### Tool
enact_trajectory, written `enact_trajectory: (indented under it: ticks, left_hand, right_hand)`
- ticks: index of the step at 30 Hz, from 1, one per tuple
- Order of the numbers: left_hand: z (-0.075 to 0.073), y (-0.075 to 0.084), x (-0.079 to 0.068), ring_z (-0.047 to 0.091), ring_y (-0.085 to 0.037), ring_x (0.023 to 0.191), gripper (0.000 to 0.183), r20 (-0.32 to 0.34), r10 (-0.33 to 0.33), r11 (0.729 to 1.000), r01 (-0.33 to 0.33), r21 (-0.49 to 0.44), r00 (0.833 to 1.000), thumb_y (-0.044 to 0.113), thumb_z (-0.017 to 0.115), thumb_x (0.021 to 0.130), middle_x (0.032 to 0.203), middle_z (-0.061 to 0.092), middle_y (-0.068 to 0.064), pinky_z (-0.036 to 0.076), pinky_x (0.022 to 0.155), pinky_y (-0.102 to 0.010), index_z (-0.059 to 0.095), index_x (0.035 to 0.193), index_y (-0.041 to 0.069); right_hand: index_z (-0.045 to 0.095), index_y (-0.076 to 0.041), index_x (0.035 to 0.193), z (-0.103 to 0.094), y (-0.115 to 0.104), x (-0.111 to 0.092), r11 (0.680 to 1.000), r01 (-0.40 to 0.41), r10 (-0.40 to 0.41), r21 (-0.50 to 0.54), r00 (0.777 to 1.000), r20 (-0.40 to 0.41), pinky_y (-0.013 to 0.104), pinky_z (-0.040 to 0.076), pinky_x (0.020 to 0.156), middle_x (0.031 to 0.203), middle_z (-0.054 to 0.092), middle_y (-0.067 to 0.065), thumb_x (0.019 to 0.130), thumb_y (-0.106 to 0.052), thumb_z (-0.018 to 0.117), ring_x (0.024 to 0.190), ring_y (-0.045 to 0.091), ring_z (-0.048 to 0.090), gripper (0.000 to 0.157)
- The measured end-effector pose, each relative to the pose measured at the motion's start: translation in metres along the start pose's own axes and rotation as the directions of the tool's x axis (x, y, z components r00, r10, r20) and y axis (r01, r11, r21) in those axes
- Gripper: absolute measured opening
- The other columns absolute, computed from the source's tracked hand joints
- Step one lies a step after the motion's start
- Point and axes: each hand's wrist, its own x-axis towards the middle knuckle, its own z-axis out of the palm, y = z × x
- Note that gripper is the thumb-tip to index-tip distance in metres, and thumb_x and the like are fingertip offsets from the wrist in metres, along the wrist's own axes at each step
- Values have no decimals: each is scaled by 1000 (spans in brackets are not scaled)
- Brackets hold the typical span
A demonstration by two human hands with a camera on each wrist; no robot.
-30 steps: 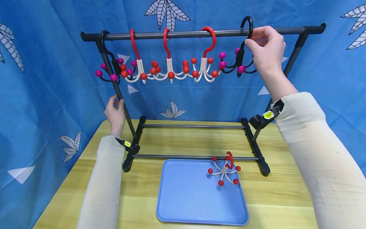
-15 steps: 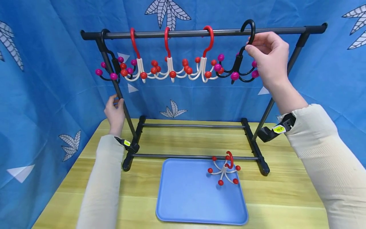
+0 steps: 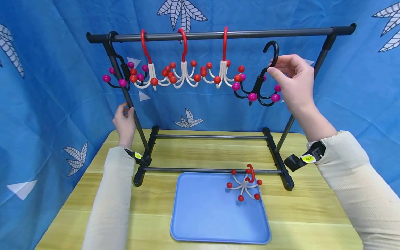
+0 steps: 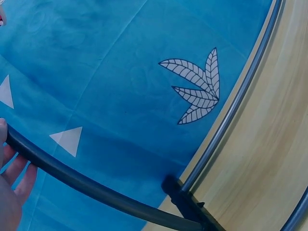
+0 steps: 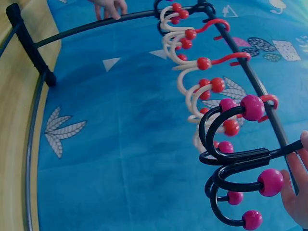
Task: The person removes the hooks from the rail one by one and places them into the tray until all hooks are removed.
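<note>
Around the right fingers [image 3: 289, 59] the head view is bright, even and fairly sharp. Well below them, red balls [image 3: 241, 198] cast faint, soft shadows on the tray [image 3: 203, 215]; the label [image 3: 308, 158] is too fuzzy to read. Both wrist views are dimmer and bluer. Left of the right fingers, magenta balls [image 5: 271, 182] on the hanger [image 5: 250, 158] catch glints. From the left fingers [image 4: 26, 182], the post [image 4: 96, 189] bows with lens distortion; farther right, a rod [image 4: 230, 115] shadows the table [image 4: 274, 130].
</note>
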Motion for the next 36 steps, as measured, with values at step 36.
enact_trajectory:
  ticks: [36]
  left_hand:
    - [-2,1,0,54,-26,108,38,30,-37,999,36,14,999,30,48,94,121,56,-13,44,92,-36,50,127,11]
  right_hand:
    - [62,-7,102,33,78,-107,962,-140,215,-233,915,341,18,50,74,95,69,8,84,-26,65,84,6,64,26]
